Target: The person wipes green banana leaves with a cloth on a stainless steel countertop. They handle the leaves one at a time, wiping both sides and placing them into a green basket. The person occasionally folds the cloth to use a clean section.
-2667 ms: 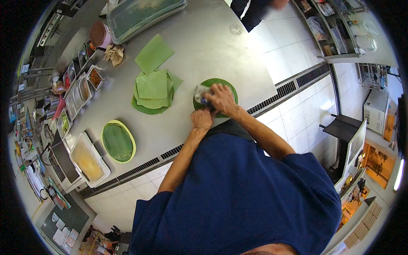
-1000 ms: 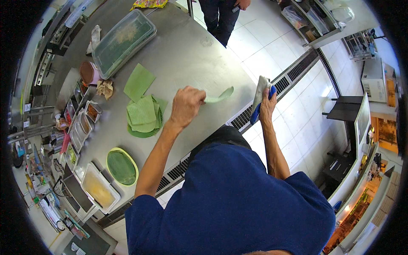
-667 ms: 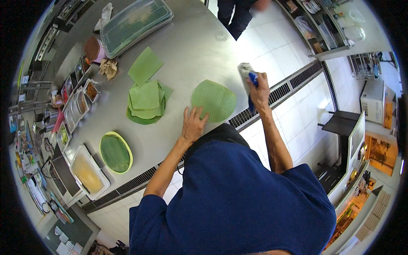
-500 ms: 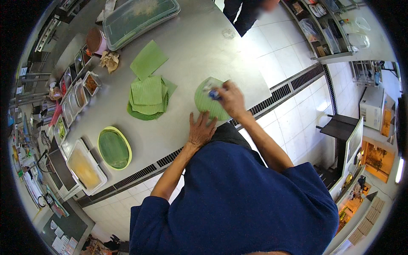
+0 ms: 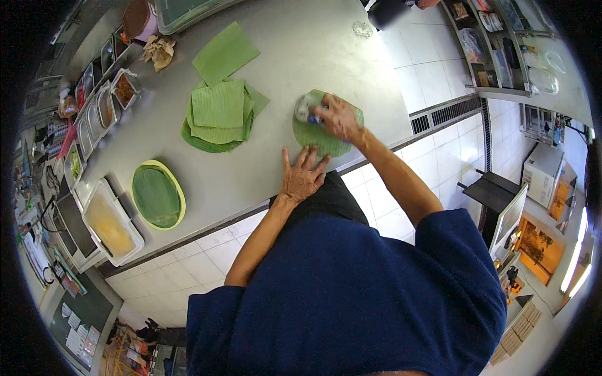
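Observation:
My right hand (image 5: 340, 119) is closed on a bunched white and blue cloth (image 5: 303, 110), slightly blurred, and presses it on the left part of a rounded green leaf piece (image 5: 323, 141). That leaf lies flat on the steel table (image 5: 282, 56). At its near left edge, my left hand (image 5: 302, 178) rests with fingers spread, the fingertips by or on the leaf's edge. To the left is a loose stack of cut green leaves (image 5: 218, 108), with one squarish leaf (image 5: 226, 53) sticking out at the far side. A yellow-rimmed oval plate (image 5: 181, 203) holds a darker oval leaf (image 5: 155, 195).
Left of the plate sits a clear lidded tray (image 5: 113, 224) with yellowish contents. Metal food pans (image 5: 125, 89) line the table's left side, near crumpled brown paper (image 5: 158, 51). A large translucent container (image 5: 179, 15) stands at the far edge. Another person (image 5: 389, 12) is partly visible beyond the table.
The cloth in my right hand has moved leftward over the leaf. My left hand stays spread near the leaf's edge. The whole view has shifted, so the far container is now more cut off.

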Tool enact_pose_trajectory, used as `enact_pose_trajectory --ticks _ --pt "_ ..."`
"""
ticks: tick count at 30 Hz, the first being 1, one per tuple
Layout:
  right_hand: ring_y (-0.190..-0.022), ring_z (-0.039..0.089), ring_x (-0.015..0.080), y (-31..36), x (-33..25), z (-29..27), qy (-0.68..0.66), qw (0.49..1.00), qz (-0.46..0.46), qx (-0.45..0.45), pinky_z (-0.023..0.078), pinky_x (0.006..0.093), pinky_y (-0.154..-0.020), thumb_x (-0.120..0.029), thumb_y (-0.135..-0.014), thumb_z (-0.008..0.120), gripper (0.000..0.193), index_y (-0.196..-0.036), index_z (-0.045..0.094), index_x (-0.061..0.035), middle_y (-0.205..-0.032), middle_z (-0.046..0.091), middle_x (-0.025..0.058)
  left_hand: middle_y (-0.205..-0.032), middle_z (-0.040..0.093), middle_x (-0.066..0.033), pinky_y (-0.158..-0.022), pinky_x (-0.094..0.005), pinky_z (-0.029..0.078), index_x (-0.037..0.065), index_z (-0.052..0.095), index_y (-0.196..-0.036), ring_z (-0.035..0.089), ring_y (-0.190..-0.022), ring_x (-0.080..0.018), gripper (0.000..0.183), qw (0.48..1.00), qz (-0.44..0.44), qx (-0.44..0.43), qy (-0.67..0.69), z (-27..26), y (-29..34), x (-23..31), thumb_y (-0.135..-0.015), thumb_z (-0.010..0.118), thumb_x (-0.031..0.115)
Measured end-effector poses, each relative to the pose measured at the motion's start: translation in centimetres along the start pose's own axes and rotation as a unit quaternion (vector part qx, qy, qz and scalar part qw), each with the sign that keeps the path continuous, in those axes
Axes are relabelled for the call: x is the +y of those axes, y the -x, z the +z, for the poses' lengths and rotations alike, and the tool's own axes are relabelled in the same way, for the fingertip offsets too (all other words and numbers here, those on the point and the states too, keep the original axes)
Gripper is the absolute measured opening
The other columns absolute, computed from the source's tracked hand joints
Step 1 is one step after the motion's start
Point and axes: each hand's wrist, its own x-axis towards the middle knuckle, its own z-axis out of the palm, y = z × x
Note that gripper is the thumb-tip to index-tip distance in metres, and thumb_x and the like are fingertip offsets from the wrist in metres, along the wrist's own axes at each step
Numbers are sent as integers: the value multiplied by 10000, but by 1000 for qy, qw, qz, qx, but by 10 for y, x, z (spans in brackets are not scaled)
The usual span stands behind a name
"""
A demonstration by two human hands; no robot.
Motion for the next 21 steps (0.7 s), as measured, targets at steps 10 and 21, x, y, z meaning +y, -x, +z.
enact_pose_trajectory --ticks 10,21 --pt "-967 607 329 17 -41 -8 30 999 33 -32 540 438 -774 -169 -806 677 402 -1202 627 -223 -1020 543 145 -1510 430 -112 -1126 -783 93 317 550 -1415 339 -1435 -300 517 1000 -7 -15 9 -2 -4 0 -914 604 432" --pt "-943 607 343 -60 13 -21 66 977 202 -19 540 474 -728 -121 -851 612 349 -1194 585 -180 -1069 540 155 -1496 425 -125 -1111 -795 115 322 537 -1423 336 -1434 -312 530 1000 1 -15 -13 -1 -2 1 -911 601 443"
